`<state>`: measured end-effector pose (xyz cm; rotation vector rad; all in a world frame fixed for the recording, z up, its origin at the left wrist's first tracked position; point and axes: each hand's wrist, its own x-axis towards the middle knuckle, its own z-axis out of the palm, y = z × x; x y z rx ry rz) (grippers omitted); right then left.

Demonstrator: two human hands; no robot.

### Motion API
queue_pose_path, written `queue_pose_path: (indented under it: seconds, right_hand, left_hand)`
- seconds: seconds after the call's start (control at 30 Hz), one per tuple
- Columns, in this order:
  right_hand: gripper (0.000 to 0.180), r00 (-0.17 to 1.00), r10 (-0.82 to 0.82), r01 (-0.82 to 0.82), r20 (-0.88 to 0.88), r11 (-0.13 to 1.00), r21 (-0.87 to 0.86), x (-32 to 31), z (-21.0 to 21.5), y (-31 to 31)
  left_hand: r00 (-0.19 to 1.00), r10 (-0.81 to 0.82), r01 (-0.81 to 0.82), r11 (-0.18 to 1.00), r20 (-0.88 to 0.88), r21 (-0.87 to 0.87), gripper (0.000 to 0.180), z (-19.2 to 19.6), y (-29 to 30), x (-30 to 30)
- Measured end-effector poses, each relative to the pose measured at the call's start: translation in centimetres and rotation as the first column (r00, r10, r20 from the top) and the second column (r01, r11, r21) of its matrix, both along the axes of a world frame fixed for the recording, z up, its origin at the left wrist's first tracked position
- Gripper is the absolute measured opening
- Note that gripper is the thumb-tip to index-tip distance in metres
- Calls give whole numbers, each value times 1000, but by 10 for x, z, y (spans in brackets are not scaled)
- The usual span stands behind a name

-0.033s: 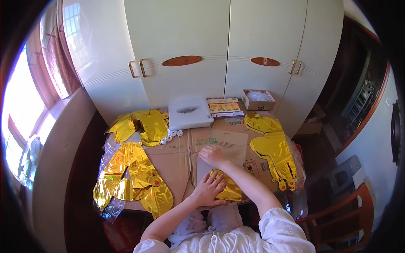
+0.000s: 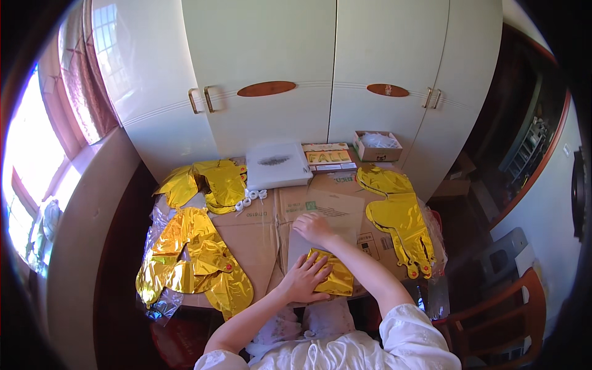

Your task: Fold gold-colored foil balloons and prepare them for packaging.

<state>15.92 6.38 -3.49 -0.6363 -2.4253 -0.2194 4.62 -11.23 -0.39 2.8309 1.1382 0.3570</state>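
My left hand (image 2: pixel 305 279) lies flat with its fingers spread on a folded gold foil piece (image 2: pixel 338 280) at the table's near edge. Just beyond it, my right hand (image 2: pixel 312 227) has its fingers curled closed at the edge of a clear plastic bag (image 2: pixel 343 237). The fingertips are partly hidden, but they seem to pinch the plastic. The bag lies against the far side of the folded foil; whether the foil is inside it I cannot tell.
Flat gold foil balloons (image 2: pixel 185 256) lie at the left, another gold balloon pile (image 2: pixel 213 185) behind them, and more gold balloons (image 2: pixel 401 216) at the right. White ribbon rolls (image 2: pixel 250 198), a white box (image 2: pixel 279 166), a printed box (image 2: pixel 328 157) and an open carton (image 2: pixel 377 148) stand farther back.
My right hand has shifted very slightly to the right, and the clear plastic by it has moved a little. My left hand stays on the gold foil.
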Motion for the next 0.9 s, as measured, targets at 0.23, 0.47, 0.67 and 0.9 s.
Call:
queue_pose_path:
  seconds: [0.23,0.47,0.67,0.9]
  right_hand:
    - [9,996,35,-46,-87,990,-130,29,-5,0]
    - [6,996,-88,90,33,991,-96,15,12,-21]
    - [8,998,8,-5,62,999,-51,32,12,-20]
    - [7,964,-170,204,205,967,-153,82,24,-31]
  left_hand:
    - [990,-139,139,990,17,22,81,2,-4,-7]
    - [981,-191,190,982,41,18,81,3,0,-9]
    - [988,-154,153,988,33,22,81,3,3,-8]
    - [997,-75,74,997,13,38,82,1,-1,-10]
